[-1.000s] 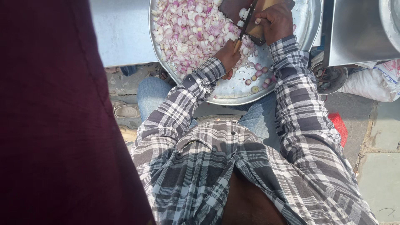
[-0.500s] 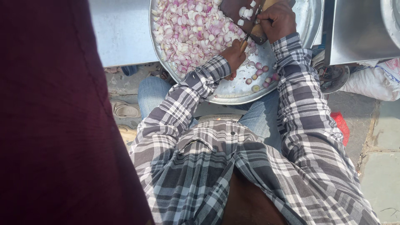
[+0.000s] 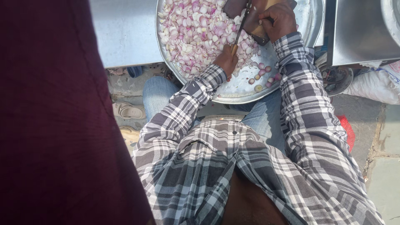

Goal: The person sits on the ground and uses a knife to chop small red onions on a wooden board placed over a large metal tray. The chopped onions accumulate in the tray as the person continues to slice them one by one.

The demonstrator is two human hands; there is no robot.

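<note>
Big round steel tray (image 3: 291,79) sits on the person's lap, rim overhanging the jeans. Inside: large heap of chopped pink-white onion pieces (image 3: 196,29) filling the left and upper part; a few loose onion bits (image 3: 262,73) lie apart on the bare metal near the front rim, btwn the two wrists. At the tray's far edge is a small wooden chopping block (image 3: 260,31), partly hidden by the hand.

Left hand (image 3: 227,58) is clenched round the handle of a knife (image 3: 241,25), blade running up and away over the edge of the onion heap, tip near the top of the frame. Right hand (image 3: 279,18) is curled, fingers pressing down on sth on the block; what's under them can't be made out. Both sleeves are grey-white plaid.

Steel counter (image 3: 125,33) behind the tray, second steel vessel (image 3: 362,29) to the right, contents not visible. Sandal (image 3: 129,111) on the ground by the left knee. Dark maroon cloth fills the left side.

Vs 0.5 s ago: knife hand has slid slightly left/down along the heap's edge, blade more upright; right hand stays on the block. Tray and loose bits unchanged.
</note>
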